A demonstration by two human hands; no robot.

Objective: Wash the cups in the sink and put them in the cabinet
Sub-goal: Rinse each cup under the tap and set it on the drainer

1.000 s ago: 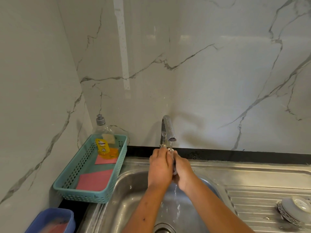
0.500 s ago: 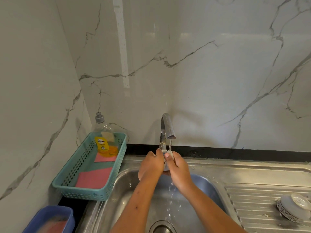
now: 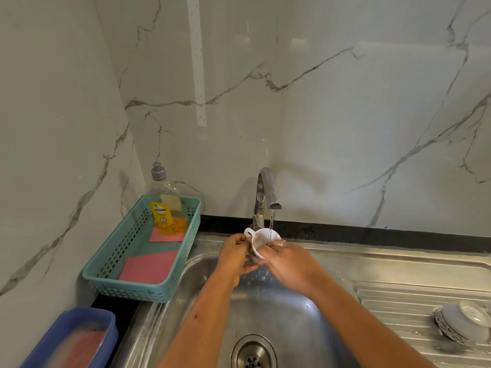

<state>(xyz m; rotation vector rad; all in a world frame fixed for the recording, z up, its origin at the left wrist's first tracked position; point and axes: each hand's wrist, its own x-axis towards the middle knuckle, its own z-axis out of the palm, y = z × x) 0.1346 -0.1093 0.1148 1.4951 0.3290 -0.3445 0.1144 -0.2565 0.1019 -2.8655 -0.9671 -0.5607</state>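
Both hands are up under the tap (image 3: 268,191), and a thin stream of water runs from its spout straight into the white cup (image 3: 261,241). The cup sits just below the spout and above the sink (image 3: 279,309) basin, tilted, mouth open toward the water. The left hand (image 3: 235,257) clasps it from the handle side, the little white handle poking out above the fingers. The right hand (image 3: 288,261) wraps the other side, fingers pressed to the cup's wall near the rim. Drops spray down into the basin under the hands, toward the drain (image 3: 253,353).

Right of the tap, on the ridged draining board, another cup (image 3: 463,325) lies overturned, base up, well apart from the hands. Left of the tap, a teal basket (image 3: 111,282) stands on the counter, holding a soap bottle (image 3: 166,205) of yellow liquid at its far end and pink cloths (image 3: 150,265) on its floor. Further left and nearer the camera sits a blue tub (image 3: 66,338).
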